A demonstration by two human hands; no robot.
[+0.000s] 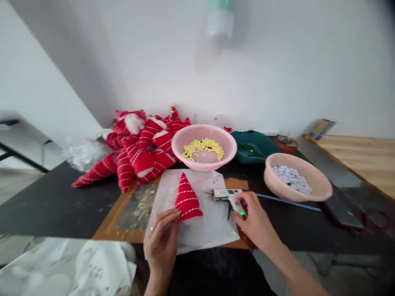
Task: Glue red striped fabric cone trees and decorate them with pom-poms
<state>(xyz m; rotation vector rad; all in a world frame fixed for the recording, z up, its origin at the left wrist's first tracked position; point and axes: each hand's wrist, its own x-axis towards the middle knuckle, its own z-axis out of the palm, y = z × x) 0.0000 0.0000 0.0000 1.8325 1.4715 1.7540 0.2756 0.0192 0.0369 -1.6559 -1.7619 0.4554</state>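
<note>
Dark clothing on the wearer's lap lies nearest my camera, just in front of the white sheet, the landmark I work from. Around that sheet I have the black table, its top stretching off to both sides. Behind the sheet and to its left sits a heap of red striped pieces, several showing white stuffing. To the sheet's right, well apart, I see a peach bowl with pale bits in it; just behind the sheet stands a pink bowl with yellow bits, and beyond the sheet's far right corner a teal bowl. At the sheet's right edge the right hand is curled closed around the handle and rear of a glue gun, whose nozzle points left over the sheet; I cannot tell whether the gun rests on it or is lifted. At the sheet's left edge the left hand has its fingers and thumb drawn together on the lower left corner of a red cone. That cone lies over the middle of the sheet, tip pointing away from me, apart from the nozzle. Right of the sheet runs a thin blue stick, and near the sheet's right edge a small green light shows on the gun.
</note>
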